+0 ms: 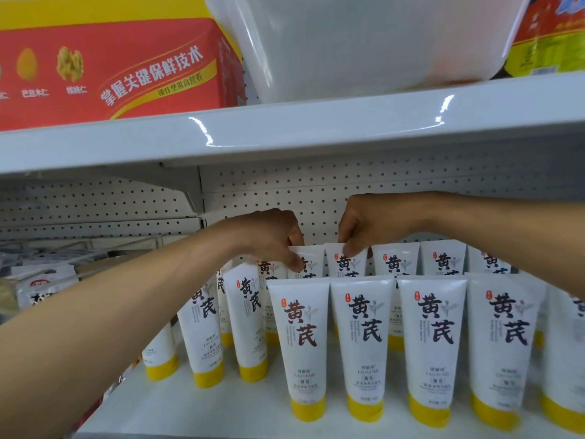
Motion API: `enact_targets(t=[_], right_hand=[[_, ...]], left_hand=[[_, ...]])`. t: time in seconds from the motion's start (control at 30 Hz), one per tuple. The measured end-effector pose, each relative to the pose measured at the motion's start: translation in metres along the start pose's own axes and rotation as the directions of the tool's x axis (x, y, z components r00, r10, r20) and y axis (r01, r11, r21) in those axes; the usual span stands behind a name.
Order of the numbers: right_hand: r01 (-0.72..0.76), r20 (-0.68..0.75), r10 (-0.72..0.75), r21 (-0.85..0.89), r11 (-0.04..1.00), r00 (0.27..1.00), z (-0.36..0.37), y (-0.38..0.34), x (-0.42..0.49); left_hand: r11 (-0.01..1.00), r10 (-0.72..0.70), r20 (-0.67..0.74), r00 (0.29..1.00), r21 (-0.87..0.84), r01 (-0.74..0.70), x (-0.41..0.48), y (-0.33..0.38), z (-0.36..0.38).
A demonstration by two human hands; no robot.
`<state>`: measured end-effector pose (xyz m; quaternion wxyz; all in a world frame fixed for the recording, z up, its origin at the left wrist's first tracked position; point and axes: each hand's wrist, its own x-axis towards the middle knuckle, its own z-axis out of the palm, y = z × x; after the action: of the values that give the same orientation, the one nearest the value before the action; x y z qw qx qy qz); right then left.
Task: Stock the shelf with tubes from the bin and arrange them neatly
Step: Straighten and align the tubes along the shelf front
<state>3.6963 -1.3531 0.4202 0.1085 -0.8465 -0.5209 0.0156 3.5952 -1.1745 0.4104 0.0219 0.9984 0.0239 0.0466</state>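
We found the left hand (273, 237) pinching the top of one back-row tube (314, 258), the right hand (368, 223) pinching the neighbouring tube (342, 265), both upright on the shelf (190, 407).

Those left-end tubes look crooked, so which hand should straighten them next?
Left, probably. Both hands pinch back-row tubes, but the left hand sits nearest the tilted tubes; the right hand is farther right.

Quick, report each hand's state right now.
Left hand: pinches the top edge of a back-row tube.
Right hand: pinches the top edge of the neighbouring tube.
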Motion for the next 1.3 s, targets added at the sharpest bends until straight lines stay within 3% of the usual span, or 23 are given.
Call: enact_targets(t=[0.5, 0.63, 0.73, 0.87, 0.97, 1.1, 1.3], right_hand=[[-0.018, 0.011, 0.018, -0.044, 0.999, 1.000, 0.002, -0.005, -0.004], [-0.020, 0.032, 0.021, -0.055, 0.998, 0.999, 0.002, -0.011, -0.007], [0.003, -0.053, -0.006, -0.057, 0.998, 0.999, -0.001, -0.016, -0.012], [0.104, -0.176, -0.109, -0.035, 0.994, 0.978, -0.006, -0.022, -0.019], [0.194, -0.223, -0.187, 0.007, 0.981, 0.957, -0.005, -0.035, -0.025], [0.270, -0.220, -0.258, 0.027, 0.962, 0.941, 0.005, -0.058, -0.035], [0.227, -0.091, -0.227, -0.011, 0.974, 0.970, 0.016, -0.089, -0.041]], left_hand=[[1.000, 0.008, 0.027, 1.000, -0.015, -0.008, -0.002, -0.006, 0.004], [0.995, 0.036, 0.028, 0.999, -0.093, -0.033, -0.007, -0.004, 0.003], [0.977, 0.035, -0.076, 0.996, -0.206, -0.050, -0.019, -0.002, 0.000], [0.979, -0.013, -0.293, 0.956, -0.199, -0.047, -0.045, -0.003, -0.002], [0.980, -0.098, -0.375, 0.922, -0.195, 0.024, -0.066, -0.007, 0.001], [0.986, -0.150, -0.383, 0.912, -0.119, 0.113, -0.086, -0.006, 0.009], [0.971, -0.236, -0.369, 0.899, -0.058, 0.231, -0.096, -0.004, 0.009]])
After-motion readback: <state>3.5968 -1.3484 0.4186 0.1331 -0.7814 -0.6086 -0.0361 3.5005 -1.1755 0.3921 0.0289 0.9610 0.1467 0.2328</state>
